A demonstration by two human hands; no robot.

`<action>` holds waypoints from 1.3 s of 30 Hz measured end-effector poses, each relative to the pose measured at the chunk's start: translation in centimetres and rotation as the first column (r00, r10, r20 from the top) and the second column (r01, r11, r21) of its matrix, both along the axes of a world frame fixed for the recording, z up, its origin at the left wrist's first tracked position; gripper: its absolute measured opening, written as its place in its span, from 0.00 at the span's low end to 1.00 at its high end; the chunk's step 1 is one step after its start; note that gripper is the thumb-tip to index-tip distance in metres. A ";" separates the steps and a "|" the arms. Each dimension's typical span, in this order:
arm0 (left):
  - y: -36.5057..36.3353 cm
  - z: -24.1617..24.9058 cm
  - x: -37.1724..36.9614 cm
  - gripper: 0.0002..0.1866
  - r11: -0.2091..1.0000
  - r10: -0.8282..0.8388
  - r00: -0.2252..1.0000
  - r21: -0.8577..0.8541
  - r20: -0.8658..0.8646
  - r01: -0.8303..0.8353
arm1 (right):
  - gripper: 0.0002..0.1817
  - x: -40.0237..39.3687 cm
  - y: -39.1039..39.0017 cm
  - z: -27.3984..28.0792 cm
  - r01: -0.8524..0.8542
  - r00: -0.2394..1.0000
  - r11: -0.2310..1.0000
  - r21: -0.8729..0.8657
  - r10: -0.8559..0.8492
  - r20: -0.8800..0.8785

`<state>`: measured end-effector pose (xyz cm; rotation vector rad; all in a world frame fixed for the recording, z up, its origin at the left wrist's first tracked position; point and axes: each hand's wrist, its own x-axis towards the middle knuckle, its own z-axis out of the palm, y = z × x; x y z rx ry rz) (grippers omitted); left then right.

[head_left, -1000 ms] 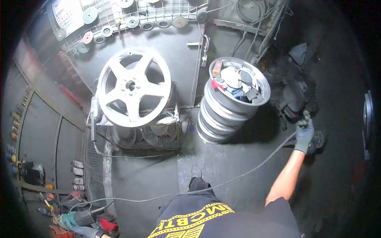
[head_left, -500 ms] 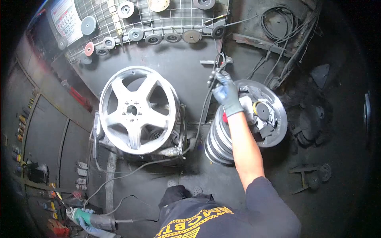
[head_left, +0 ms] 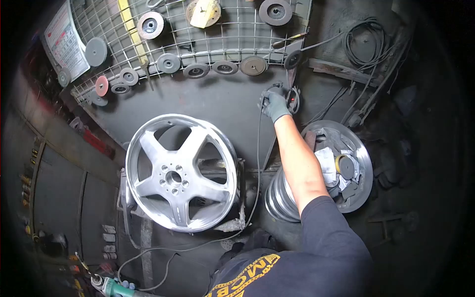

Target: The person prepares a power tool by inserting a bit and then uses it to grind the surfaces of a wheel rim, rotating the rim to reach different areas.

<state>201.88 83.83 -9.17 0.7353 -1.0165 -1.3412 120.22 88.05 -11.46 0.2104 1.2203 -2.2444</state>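
Note:
My right hand [head_left: 275,105], in a grey work glove, is closed around a dark power cord [head_left: 260,148]. It is at the back wall, beside a socket with a small red light [head_left: 292,99]; its fingers hide the cord's end. At the lower left edge, my left hand [head_left: 130,285] grips a green and grey angle grinder [head_left: 113,288], mostly cut off by the frame. A silver five-spoke alloy wheel [head_left: 173,163] rests tilted on a stand between my arms, its face toward me.
Stacked rims [head_left: 365,173] on the right hold used abrasive scraps and a yellow-edged disc [head_left: 347,167]. Several grinding discs hang on a wire rack [head_left: 222,47] above. A coiled cable [head_left: 366,44] hangs at upper right. The cord loops below the wheel.
My right hand has moved forward to the wall socket with the cord. The grinder and left hand sit lower in view, and the camera has tilted upward.

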 end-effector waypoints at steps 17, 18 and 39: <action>-10.8 -10.8 2.7 0.34 0.839 -0.464 0.854 0.194 -0.236 0.509 | 0.04 -7.1 -2.6 -0.6 0.405 0.902 0.750 -0.524 -0.421 0.094; -11.8 -11.8 3.6 0.34 0.805 -0.504 0.826 0.209 -0.254 0.555 | 0.04 -7.2 -2.5 -0.6 0.407 0.901 0.746 -0.527 -0.424 0.097; -8.5 -11.3 -0.9 0.30 0.899 -0.396 0.874 0.074 -0.282 0.431 | 0.19 -8.9 4.0 1.7 0.375 0.924 0.926 0.028 -0.376 0.072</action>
